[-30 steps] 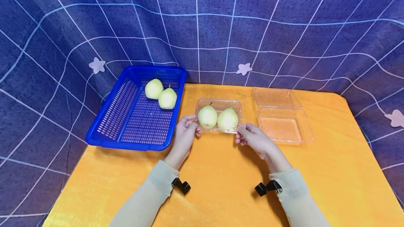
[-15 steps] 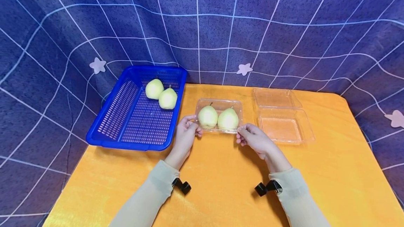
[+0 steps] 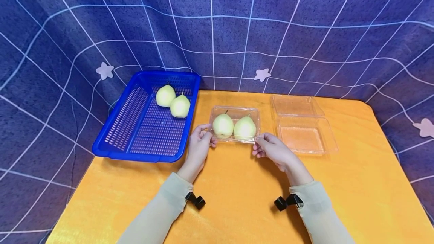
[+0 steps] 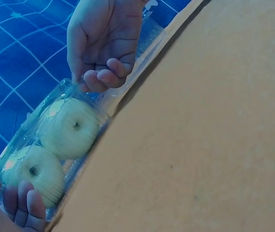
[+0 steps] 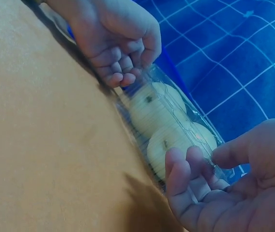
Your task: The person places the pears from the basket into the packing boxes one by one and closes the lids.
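Observation:
Two pale green pears [image 3: 222,125] [image 4: 69,128] sit side by side in a clear plastic clamshell box [image 3: 234,109] with its lid down over them. My left hand [image 3: 200,140] pinches the box's front left corner between thumb and fingers. At the front right corner, my right hand [image 3: 272,148] pinches the rim in the same way. The right wrist view shows the right hand [image 5: 234,179] with its thumb on the lid edge and the other fingers curled below. Whether the lid's front edge is fully pressed in is too small to tell.
A blue plastic basket [image 3: 135,153] stands at the left with two more pears [image 3: 180,106] in its back right corner. An opened clear clamshell box [image 3: 306,134] lies to the right on the orange tablecloth [image 3: 237,199]. A blue gridded curtain [image 3: 230,33] hangs behind.

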### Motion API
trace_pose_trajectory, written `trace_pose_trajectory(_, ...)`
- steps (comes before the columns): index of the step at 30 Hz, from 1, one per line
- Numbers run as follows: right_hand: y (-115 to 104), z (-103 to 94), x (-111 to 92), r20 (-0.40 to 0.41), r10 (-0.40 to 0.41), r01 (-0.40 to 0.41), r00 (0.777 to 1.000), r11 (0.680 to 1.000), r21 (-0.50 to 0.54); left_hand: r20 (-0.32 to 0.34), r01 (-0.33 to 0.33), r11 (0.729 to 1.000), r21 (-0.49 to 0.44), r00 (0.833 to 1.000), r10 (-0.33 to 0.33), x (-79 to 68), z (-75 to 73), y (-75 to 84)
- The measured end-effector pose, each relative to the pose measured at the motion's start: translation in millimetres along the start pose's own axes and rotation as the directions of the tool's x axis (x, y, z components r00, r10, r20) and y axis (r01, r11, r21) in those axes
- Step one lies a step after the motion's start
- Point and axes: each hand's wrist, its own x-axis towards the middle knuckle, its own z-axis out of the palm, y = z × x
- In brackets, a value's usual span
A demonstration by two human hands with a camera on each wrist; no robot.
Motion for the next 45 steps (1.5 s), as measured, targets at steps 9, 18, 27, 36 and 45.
trace_pose_trajectory(9, 1.7, 5.8, 3.1, -0.032, -0.030, 0.031, 0.999, 0.999, 0.041, -0.034, 0.002, 1.000, 0.021, 0.999, -0.002, -1.2, 3.3, 1.5)
trace_pose_trajectory(18, -7.1, 7.6, 18.5, -0.175, -0.071, 0.084, 0.982, 0.994, 0.072, -0.078, 0.004, 0.999, 0.052, 0.997, 0.000, 13.9, 32.2, 0.9)
trace_pose_trajectory(27, -21.1, 20.6, 42.4, -0.301, -0.058, 0.142, 0.952, 0.953, 0.267, -0.173, 0.020, 1.000, 0.013, 0.985, -0.018, 43.9, 47.0, 4.8)
trace_pose_trajectory(36, -18.5, 26.4, 65.7, -0.360, -0.042, 0.172, 0.932, 0.925, 0.338, -0.214, 0.010, 0.999, -0.044, 0.977, -0.020, 61.5, 53.0, 3.9)
trace_pose_trajectory(45, -18.3, 26.2, 78.7, -0.385, -0.020, 0.159, 0.923, 0.929, 0.334, -0.212, -0.003, 1.000, -0.027, 0.977, -0.003, 70.2, 51.7, 4.6)
